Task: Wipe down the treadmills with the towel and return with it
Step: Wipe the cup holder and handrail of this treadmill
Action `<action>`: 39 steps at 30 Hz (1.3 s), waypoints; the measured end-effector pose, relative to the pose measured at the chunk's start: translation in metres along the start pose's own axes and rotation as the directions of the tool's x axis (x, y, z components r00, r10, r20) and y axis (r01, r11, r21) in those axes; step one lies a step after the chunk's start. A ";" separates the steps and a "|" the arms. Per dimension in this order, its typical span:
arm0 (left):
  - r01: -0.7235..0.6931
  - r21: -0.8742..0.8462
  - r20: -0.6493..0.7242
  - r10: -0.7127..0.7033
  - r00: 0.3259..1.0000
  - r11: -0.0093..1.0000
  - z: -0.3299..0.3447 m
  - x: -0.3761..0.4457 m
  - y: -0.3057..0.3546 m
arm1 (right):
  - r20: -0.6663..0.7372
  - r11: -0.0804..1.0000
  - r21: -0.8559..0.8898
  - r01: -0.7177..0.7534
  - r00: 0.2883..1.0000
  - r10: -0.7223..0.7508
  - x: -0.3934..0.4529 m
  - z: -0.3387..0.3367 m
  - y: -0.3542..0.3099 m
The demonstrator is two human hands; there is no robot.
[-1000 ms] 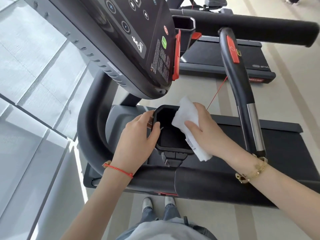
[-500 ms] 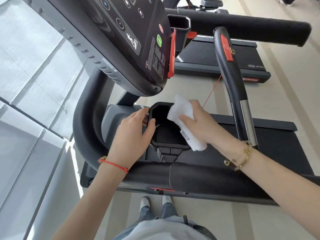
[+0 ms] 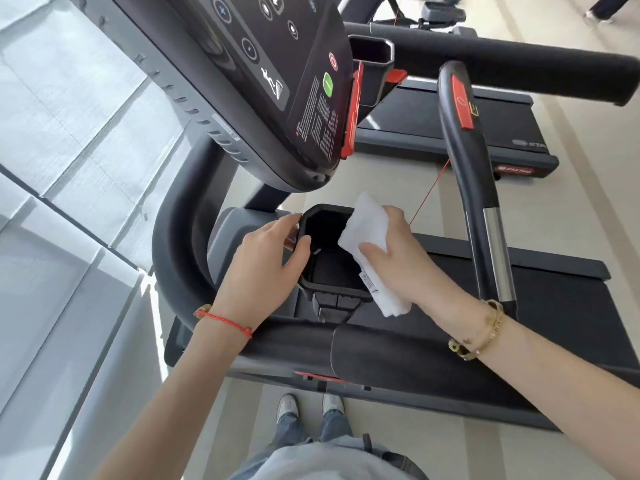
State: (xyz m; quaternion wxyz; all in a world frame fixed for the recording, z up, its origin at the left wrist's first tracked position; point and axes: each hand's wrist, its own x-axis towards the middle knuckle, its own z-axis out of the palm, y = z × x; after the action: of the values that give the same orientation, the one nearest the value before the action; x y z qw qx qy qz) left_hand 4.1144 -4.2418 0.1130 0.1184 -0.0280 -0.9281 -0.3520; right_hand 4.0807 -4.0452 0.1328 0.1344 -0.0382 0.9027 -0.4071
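The task looks to be in the middle, not near the end. The person stands at the side of one treadmill and works on its black cup holder, which sits below the console. A second treadmill is behind, and it is not possible to say from here if it is already wiped. The return with the towel is clearly not yet done.

The right hand comes in from the right with the forearm stretched across the belt. It holds the folded white towel between thumb and fingers and presses it against the right rim of the cup holder; part of the towel hangs down outside the rim. The left hand reaches from below and grips the left rim, thumb on the inner side, probably to keep the cup holder steady.
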 end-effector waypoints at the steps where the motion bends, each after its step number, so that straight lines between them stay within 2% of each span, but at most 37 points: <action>1: 0.001 -0.001 0.002 -0.001 1.000 1.000 -0.001 0.000 0.001 | 0.001 0.989 -0.143 0.035 0.999 -0.035 0.012 -0.004 -0.004; 3: -0.003 0.001 0.004 0.003 1.000 1.000 0.000 0.001 0.001 | 0.097 0.926 -0.344 0.154 0.987 -0.128 0.038 -0.013 -0.012; 5: -0.010 -0.005 -0.011 0.010 1.000 1.000 -0.001 0.000 0.002 | 0.270 0.864 -0.409 0.295 0.943 -0.194 0.057 -0.018 -0.024; 7: -0.015 -0.010 -0.025 0.014 1.000 1.000 -0.001 -0.001 0.002 | 0.371 0.793 -0.454 0.407 0.895 -0.246 0.066 -0.015 -0.032; 9: -0.012 -0.013 -0.026 0.012 1.000 1.000 0.000 -0.002 0.002 | 0.378 0.740 -0.483 0.467 0.874 -0.305 0.068 -0.010 -0.033; 11: -0.008 -0.014 -0.020 0.008 1.000 1.000 0.000 -0.002 0.002 | 0.339 0.743 -0.473 0.474 0.876 -0.343 0.063 -0.011 -0.028; 15: 0.008 -0.008 0.009 -0.008 1.000 1.000 -0.001 -0.002 0.002 | 0.246 0.872 -0.278 0.403 0.907 -0.341 0.045 -0.025 0.001; 17: 0.006 -0.009 0.016 -0.006 1.000 1.000 -0.002 -0.001 0.002 | 0.242 0.894 -0.194 0.404 0.903 -0.356 0.037 -0.029 0.011; 20: 0.010 0.000 0.015 -0.010 1.000 1.000 -0.002 -0.001 0.003 | 0.312 0.821 -0.301 0.486 0.863 -0.397 0.047 -0.028 0.005; 24: -0.016 0.001 -0.013 0.016 1.000 1.000 -0.002 -0.002 0.003 | 0.410 0.719 -0.432 0.544 0.829 -0.381 0.067 -0.014 -0.021; 26: -0.021 0.009 -0.017 0.021 1.000 1.000 -0.002 -0.002 0.003 | 0.397 0.704 -0.456 0.544 0.832 -0.386 0.068 -0.011 -0.022; 28: -0.012 0.003 -0.014 0.012 1.000 1.000 -0.002 -0.001 0.003 | 0.336 0.743 -0.424 0.518 0.852 -0.402 0.062 -0.014 -0.013; 31: 0.006 -0.007 0.002 -0.006 1.000 1.000 -0.002 -0.001 0.003 | 0.169 0.900 -0.235 0.368 0.927 -0.335 0.040 -0.018 0.006; 34: 0.027 -0.017 0.012 -0.026 1.000 0.999 -0.003 -0.002 0.003 | 0.060 0.971 -0.075 0.226 0.973 -0.222 0.012 -0.006 0.018; 37: 0.031 -0.004 0.025 -0.031 0.999 1.000 -0.003 -0.002 0.006 | 0.056 0.980 -0.063 0.191 0.981 -0.187 0.009 -0.001 0.016; 39: 0.036 0.001 0.032 -0.036 0.999 0.999 -0.004 -0.002 0.007 | 0.112 0.977 -0.108 0.185 0.979 -0.173 0.025 -0.010 0.008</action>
State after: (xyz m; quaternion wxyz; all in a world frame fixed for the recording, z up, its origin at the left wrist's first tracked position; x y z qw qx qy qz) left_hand 4.1178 -4.2397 0.1202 0.0972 -0.0170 -0.9303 -0.3533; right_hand 4.0544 -4.0373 0.1279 0.1409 -0.1479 0.9099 -0.3612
